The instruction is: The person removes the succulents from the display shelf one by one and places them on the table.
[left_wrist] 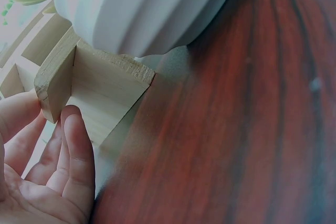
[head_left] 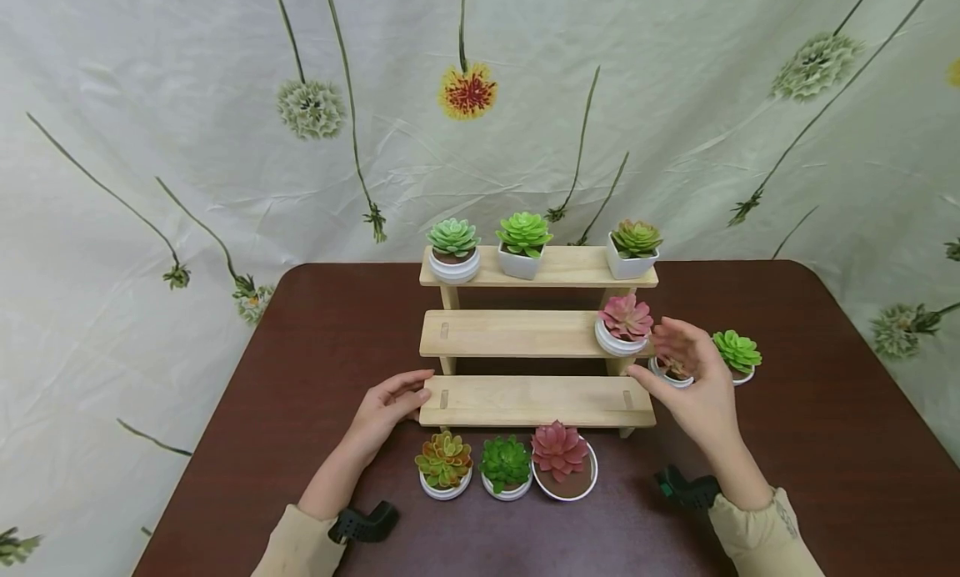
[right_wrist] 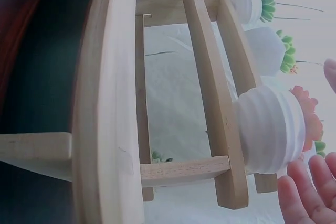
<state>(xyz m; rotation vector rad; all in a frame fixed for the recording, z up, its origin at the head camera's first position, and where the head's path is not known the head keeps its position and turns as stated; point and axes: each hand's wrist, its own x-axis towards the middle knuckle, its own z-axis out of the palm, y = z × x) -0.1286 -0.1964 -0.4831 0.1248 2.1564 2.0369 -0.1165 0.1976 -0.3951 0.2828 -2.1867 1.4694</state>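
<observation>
A three-tier wooden shelf stand (head_left: 536, 400) is on the table, and my left hand (head_left: 393, 403) grips the left end of its lowest board. In the left wrist view, the board's end (left_wrist: 55, 80) lies between the thumb and fingers. A pink succulent in a round white ribbed pot (head_left: 624, 328) stands at the right end of the middle board. Just right of it is my right hand (head_left: 701, 389), fingers spread and holding nothing. In the right wrist view, its fingertips (right_wrist: 290, 195) are close to the white pot (right_wrist: 270, 129).
Three potted succulents line the top board, including a bright green one (head_left: 523, 237). In front of the stand are an orange-green succulent (head_left: 444, 460), a dark green one (head_left: 506, 464) and a reddish one (head_left: 559, 452). Two more pots, one with a green succulent (head_left: 737, 352), stand beyond my right hand.
</observation>
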